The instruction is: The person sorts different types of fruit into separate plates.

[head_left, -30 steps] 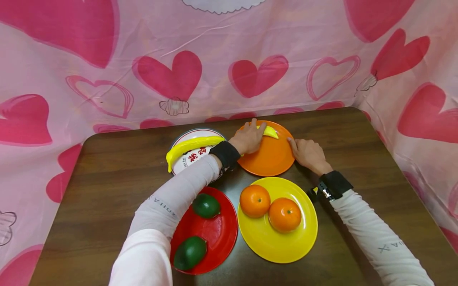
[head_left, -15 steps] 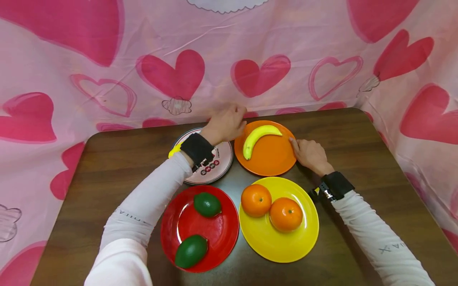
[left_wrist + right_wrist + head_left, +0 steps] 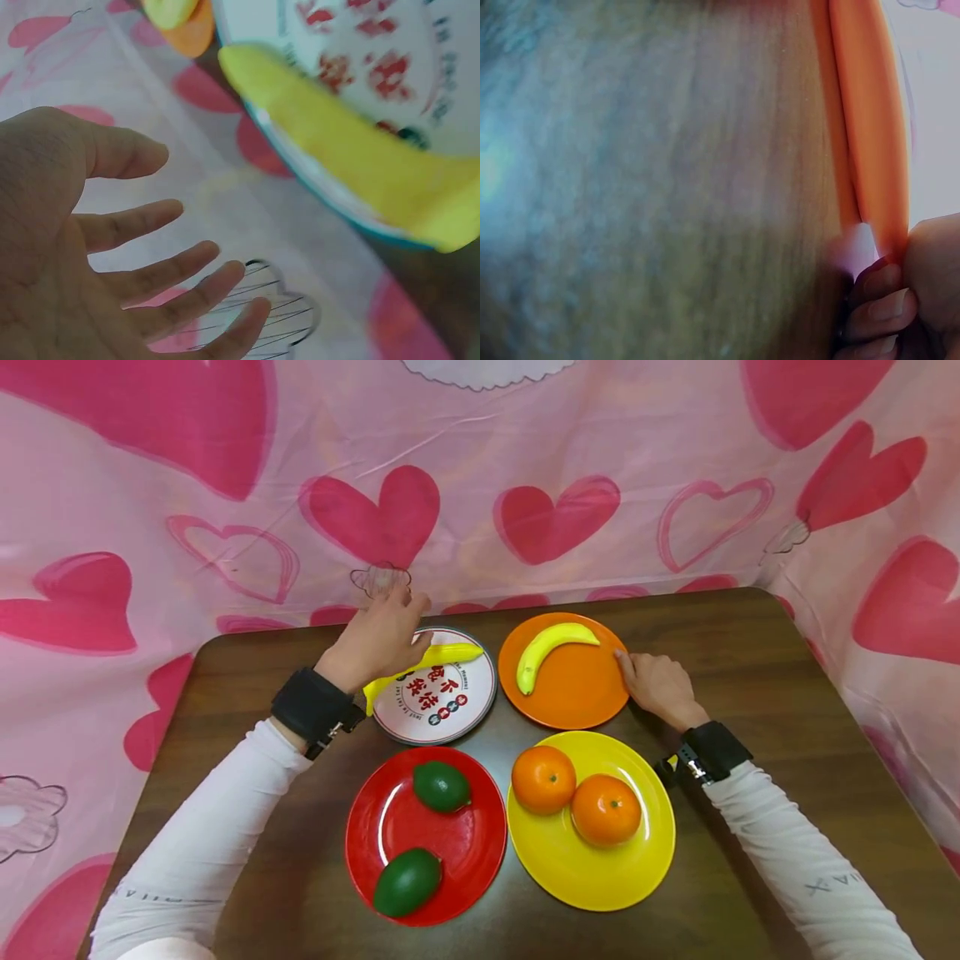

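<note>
My left hand (image 3: 378, 635) hovers over the left edge of the white plate (image 3: 471, 695), fingers spread. In the left wrist view that hand (image 3: 90, 292) holds nothing and is apart from the yellow banana (image 3: 337, 142) lying across the plate. With the thumb on the rim and the fingers curled beneath it, my right hand (image 3: 662, 683) grips the right side of the orange plate (image 3: 577, 697). A curved banana (image 3: 542, 650) rests on the orange plate. The right wrist view shows curled fingers (image 3: 889, 307) at the orange rim.
A red plate (image 3: 483, 852) in front carries two green oval fruits (image 3: 442, 787). Beside it, a yellow plate (image 3: 600, 885) bears two oranges (image 3: 606, 810). All the plates stand close together on the brown wooden table (image 3: 720, 660). A pink heart-patterned cloth (image 3: 465, 552) hangs behind.
My left hand has let go of the banana on the orange plate and moved left to the white plate. That banana now lies uncovered. The right hand stays at the orange rim.
</note>
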Tool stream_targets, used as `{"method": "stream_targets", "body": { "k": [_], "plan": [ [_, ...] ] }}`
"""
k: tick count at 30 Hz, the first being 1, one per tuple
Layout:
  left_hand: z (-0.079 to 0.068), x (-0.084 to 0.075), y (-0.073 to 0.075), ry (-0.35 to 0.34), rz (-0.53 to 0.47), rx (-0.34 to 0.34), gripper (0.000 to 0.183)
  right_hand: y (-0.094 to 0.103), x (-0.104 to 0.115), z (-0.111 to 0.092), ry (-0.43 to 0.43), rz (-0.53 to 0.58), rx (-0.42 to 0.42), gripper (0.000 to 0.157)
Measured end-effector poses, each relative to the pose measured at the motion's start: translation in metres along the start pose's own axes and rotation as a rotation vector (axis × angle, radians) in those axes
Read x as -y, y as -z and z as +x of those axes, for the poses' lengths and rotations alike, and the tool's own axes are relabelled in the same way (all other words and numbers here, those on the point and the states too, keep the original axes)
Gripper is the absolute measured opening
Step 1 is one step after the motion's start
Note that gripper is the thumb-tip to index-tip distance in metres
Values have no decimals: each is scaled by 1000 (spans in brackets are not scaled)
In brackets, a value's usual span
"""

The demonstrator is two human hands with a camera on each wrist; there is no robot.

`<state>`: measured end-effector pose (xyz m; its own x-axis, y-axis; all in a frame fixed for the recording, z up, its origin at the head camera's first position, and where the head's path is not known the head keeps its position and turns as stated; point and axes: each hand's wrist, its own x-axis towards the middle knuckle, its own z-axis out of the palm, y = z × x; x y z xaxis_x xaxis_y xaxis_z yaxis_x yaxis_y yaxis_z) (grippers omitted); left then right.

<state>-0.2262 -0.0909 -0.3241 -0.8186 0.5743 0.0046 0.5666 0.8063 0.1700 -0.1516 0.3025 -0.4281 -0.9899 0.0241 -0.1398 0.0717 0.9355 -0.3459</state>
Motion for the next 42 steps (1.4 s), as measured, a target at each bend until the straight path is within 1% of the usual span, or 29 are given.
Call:
{"method": "stream_targets", "body": {
  "k": [2,5,11,15,21,24,28,29,31,36,39,42],
  "plan": [
    [-5,1,-8,17,-13,41,55,1,-2,0,-3,-4,-2,65],
    [-8,3,-23,34,-38,96,62,1,-3,-1,-11,-8,-3,64],
    [-5,10,-50,76,-46,162,68,-1,-1,0,-11,-17,4,64],
    [-3,15,-59,90,-46,179,67,-2,0,0,-18,-22,8,66],
    [0,21,-67,86,-76,191,61,0,1,1,-15,-24,0,67],
    [2,24,-70,84,-91,217,60,0,2,1,-11,-27,-8,65],
    [3,27,-70,89,-130,273,59,0,2,3,-8,-24,-5,65],
    [3,27,-69,83,-143,283,60,0,2,2,-8,-24,-3,65],
    [4,27,-68,51,-177,288,59,0,2,2,-8,-25,-4,66],
    [7,20,-62,-75,-247,232,53,0,1,2,-11,-31,-15,66],
    [10,11,-55,-111,-264,192,47,-1,1,3,-6,-35,-24,66],
    [13,-1,-49,-153,-272,161,43,-2,2,2,-5,-35,-28,66]
  ]
}}
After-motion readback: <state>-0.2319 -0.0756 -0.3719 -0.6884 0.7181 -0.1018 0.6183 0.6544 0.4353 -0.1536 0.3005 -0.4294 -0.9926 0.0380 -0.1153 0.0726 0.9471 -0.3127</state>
